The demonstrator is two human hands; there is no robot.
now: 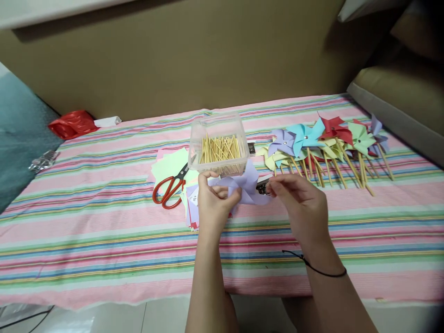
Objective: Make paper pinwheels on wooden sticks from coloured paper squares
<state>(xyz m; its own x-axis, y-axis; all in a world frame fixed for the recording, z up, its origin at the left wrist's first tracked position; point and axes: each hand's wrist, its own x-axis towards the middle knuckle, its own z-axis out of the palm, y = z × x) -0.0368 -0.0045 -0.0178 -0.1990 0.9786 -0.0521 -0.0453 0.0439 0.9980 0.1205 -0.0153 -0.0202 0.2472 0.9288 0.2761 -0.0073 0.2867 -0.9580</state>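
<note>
In my left hand (215, 206) is a purple paper pinwheel head (249, 182), pinched between thumb and fingers, its corners folded over towards the middle. My right hand (305, 203) is just to the right of it with thumb and fingertips pressed together; anything between them is too small to make out. Close by those fingertips lies a packet of small dark metal pieces (262, 187). Behind my left hand stands a clear plastic box (218, 119) holding many thin wooden sticks (222, 149). Loose paper squares (193, 208) lie partly hidden under my left hand.
Red-handled scissors (169, 190) rest on pale paper sheets (169, 164) to the left. Finished pinwheels on sticks (307, 138) lie in a row at right. A red plastic bag (73, 125) sits at back left on the striped cloth (104, 222).
</note>
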